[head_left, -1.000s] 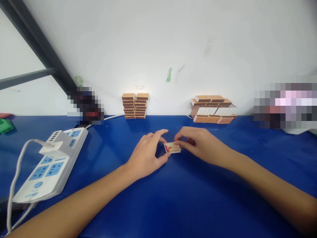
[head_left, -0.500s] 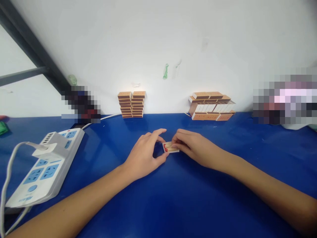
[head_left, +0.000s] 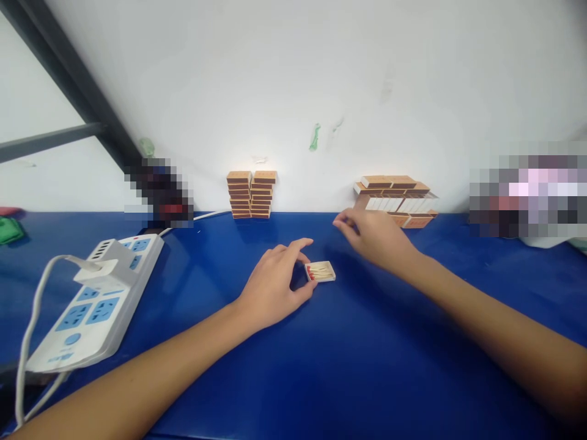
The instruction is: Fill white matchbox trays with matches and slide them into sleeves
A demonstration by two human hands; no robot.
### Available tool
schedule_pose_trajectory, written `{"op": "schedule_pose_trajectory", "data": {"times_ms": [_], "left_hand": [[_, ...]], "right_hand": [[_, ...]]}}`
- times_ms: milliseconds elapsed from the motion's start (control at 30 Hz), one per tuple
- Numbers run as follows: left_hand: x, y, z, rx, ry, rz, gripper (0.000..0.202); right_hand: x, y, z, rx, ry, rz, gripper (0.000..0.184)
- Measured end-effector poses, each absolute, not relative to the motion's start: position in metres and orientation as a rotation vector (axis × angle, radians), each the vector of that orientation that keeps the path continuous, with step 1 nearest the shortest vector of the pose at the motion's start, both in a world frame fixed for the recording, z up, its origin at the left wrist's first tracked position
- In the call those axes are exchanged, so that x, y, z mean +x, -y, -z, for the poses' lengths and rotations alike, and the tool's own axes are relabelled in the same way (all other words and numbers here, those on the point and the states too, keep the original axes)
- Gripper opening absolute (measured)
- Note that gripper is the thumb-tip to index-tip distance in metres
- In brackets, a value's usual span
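Observation:
A small white matchbox tray (head_left: 333, 279) lies on the blue table, with several red-headed matches (head_left: 321, 271) inside. My left hand (head_left: 275, 284) steadies its left end between the thumb and a finger, while the index finger arches above. Beyond the tray and to its right is my right hand (head_left: 378, 235), fingertips pinched together. Whatever those fingertips hold, if anything, is too small to make out. This hand covers the lower left part of the right stack of matchboxes (head_left: 395, 188).
Two columns of matchboxes (head_left: 251, 194) stand against the white wall at the back. A white power strip (head_left: 98, 305) with a plugged-in cable (head_left: 34, 318) lies at the left. Blurred objects (head_left: 532, 195) sit at the far right, and a dark metal frame (head_left: 68, 73) slants at upper left.
My right hand has left the tray and moved up and right toward the right stack, fingers still pinched. My left hand stays at the tray. The view has shifted slightly.

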State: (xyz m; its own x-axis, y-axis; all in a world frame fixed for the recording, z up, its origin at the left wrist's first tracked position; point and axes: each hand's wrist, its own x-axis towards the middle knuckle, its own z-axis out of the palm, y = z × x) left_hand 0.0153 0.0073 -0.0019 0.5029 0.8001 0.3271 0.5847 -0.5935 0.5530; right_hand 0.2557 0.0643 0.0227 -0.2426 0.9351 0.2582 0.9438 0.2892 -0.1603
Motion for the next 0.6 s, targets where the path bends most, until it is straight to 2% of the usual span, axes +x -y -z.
{"op": "schedule_pose_trajectory", "data": {"times_ms": [67,167,400,600], "left_hand": [[0.015,-0.008,0.002,2.374,-1.153,-0.808,0.064],[0.014,-0.009,0.001,2.37,-1.157,-0.813,0.063],[0.015,-0.007,0.0,2.372,-1.154,-0.79,0.063],[0.015,-0.007,0.002,2.385,-1.132,-0.79,0.064]], "right_hand": [[0.249,-0.086,-0.026,-2.071,2.256,0.163,0.034],[0.235,-0.116,-0.025,-2.279,2.231,0.158,0.033],[0.228,-0.139,-0.023,-2.419,2.142,0.197,0.036],[0.226,-0.131,-0.028,-2.336,2.263,0.189,0.038]]}}
